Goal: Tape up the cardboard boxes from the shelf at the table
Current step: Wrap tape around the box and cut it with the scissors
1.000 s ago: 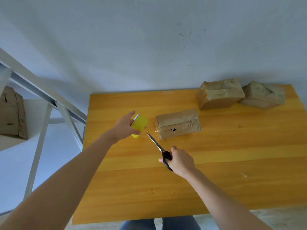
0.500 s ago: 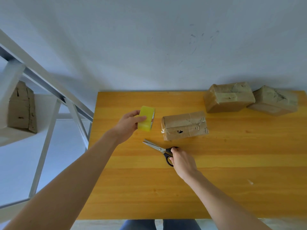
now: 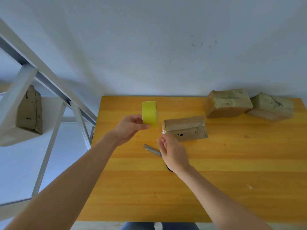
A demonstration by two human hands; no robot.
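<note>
Work under way at an orange wooden table (image 3: 232, 163) set against a pale wall (image 3: 149, 47): the left hand (image 3: 128, 128) grips a roll of yellow tape (image 3: 149, 113) at its lower edge, thumb in front and fingers curled behind, holding it upright on edge in the air over the far left part of the table. The right hand (image 3: 172, 151), slightly blurred, hovers with fingers loosely straight and nothing in its grasp, just in front of the left end of a cardboard box (image 3: 185, 128). This box lies near the middle of the table, its wrapping shiny and a small dark hole in its near side. Beneath the right hand a pair of scissors (image 3: 152, 149) lies flat on the table, closed blades pointing left, handles mostly hidden. A second box (image 3: 227, 102) and a third box (image 3: 270, 107) sit close side by side at the far right of the table, near the wall; whether they touch cannot be told. A fourth box (image 3: 29, 112) stands on a white shelf (image 3: 10, 138) to the left of the table, behind a grey metal frame (image 3: 49, 77)
</note>
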